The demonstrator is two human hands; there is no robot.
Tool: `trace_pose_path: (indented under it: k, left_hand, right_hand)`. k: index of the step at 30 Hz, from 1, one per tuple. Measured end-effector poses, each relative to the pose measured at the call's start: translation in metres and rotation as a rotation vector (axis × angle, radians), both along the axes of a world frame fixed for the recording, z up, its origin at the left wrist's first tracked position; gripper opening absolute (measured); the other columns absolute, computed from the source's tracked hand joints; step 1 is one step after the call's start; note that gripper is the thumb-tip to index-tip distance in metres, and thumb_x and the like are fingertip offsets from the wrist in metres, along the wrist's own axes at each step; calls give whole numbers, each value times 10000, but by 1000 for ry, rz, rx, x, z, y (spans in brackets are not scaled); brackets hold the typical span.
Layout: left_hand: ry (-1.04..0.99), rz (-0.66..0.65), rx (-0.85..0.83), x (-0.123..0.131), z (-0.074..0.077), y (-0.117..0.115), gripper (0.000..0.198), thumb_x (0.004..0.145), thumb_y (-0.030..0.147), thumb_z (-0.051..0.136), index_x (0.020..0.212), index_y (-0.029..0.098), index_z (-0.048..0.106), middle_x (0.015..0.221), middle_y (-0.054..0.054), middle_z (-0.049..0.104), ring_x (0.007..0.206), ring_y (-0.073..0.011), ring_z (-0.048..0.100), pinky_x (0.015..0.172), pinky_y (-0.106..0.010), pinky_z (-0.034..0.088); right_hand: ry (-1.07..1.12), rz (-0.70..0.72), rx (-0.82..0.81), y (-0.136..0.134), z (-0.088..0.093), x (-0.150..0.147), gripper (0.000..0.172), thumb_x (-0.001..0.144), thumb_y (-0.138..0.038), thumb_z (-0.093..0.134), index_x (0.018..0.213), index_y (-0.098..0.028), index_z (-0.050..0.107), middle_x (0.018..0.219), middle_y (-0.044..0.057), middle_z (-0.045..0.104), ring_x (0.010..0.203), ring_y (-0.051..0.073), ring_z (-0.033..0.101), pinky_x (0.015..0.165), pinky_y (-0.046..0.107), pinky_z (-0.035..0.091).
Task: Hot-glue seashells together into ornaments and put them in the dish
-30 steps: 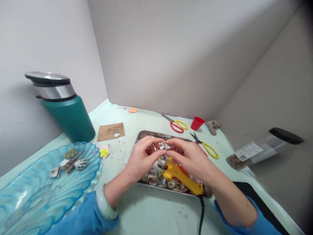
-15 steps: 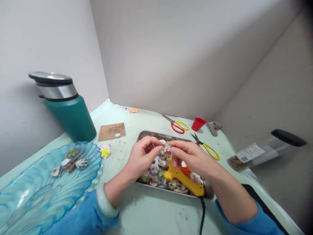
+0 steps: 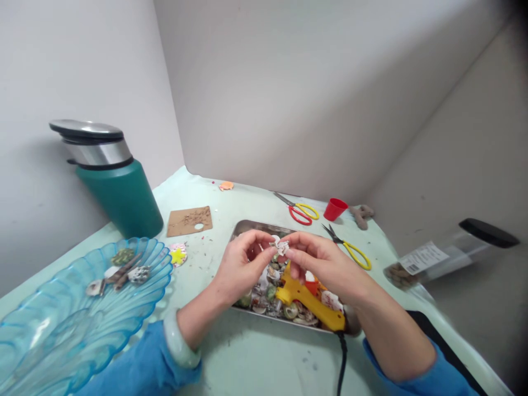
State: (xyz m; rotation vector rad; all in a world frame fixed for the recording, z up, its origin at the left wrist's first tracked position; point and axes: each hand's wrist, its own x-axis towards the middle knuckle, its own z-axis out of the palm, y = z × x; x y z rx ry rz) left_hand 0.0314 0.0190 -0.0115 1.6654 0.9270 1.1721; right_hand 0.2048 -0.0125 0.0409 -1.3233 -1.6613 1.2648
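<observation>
A small whitish piece point(image 3: 281, 247), rough in outline and too small to name, is pinched between my two hands over the metal tray point(image 3: 247, 224). My left hand point(image 3: 244, 264) grips its left side with thumb and forefinger. On its right side, the thumb and fingertips of my right hand point(image 3: 319, 261) close on it. Below the hands, shells and small bits fill the tray, and a yellow glue gun point(image 3: 313, 308) lies across them with its black cord running toward me. My hands hide the tray's middle.
At left are a blue scalloped dish point(image 3: 74, 324) holding shells and sticks, and a green bottle point(image 3: 119, 195). Brown card point(image 3: 190, 221) lies behind. Two scissors point(image 3: 303, 212), point(image 3: 355, 253), a red cup point(image 3: 335, 209) and a clear jar point(image 3: 437, 258) are at right.
The whitish piece has turned slightly between my fingertips and shows a paler, more jagged side. Both hands have stayed nearly in place.
</observation>
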Motion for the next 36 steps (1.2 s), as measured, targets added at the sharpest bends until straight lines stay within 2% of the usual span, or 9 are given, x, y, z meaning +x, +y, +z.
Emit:
trace_pose_path:
  k: [2, 8, 14, 18, 29, 36]
  left_hand:
    - [11, -7, 8, 0, 1, -1, 213, 827, 351, 590, 924, 164, 619, 787, -42, 642, 607, -113, 525, 523, -219, 396]
    - [7, -28, 11, 0, 4, -1, 162, 823, 323, 590, 812, 163, 611, 752, -17, 606, 543, -80, 461, 491, -200, 373]
    - [-120, -74, -212, 0, 8, -1, 221, 814, 379, 585, 781, 161, 595, 541, 51, 473, 463, -71, 413, 439, -190, 341]
    - [-159, -128, -273, -2, 8, 2, 232, 743, 375, 667, 776, 153, 610, 629, 36, 537, 464, -54, 429, 431, -182, 341]
    - [-171, -164, -320, -2, 8, 2, 246, 722, 372, 693, 764, 145, 608, 604, 45, 548, 433, -41, 441, 425, -180, 355]
    - [-156, -184, -343, -3, 9, 3, 265, 704, 383, 704, 716, 144, 590, 591, 37, 558, 436, -52, 464, 438, -197, 395]
  right_hand:
    - [-11, -11, -4, 0, 0, -1, 138, 887, -267, 524, 985, -189, 582, 618, -33, 580, 567, 99, 560, 526, 200, 430]
    - [-7, -30, -32, 0, -2, -6, 151, 848, -262, 532, 976, -187, 561, 636, -15, 606, 575, 123, 581, 533, 233, 447]
    - [-48, -27, -4, -1, 0, -7, 183, 851, -257, 508, 1003, -188, 583, 638, -10, 622, 586, 133, 596, 552, 244, 453]
    - [-130, -37, -8, -3, 3, -6, 228, 869, -257, 499, 1043, -189, 631, 585, -22, 610, 540, 118, 576, 471, 212, 391]
    - [-174, -32, 32, 1, -4, -2, 250, 888, -300, 514, 1073, -215, 660, 584, -18, 604, 569, 130, 555, 537, 228, 409]
    - [-157, -33, 11, -3, -5, -4, 221, 883, -289, 512, 1013, -203, 669, 566, -18, 592, 498, 107, 517, 445, 209, 348]
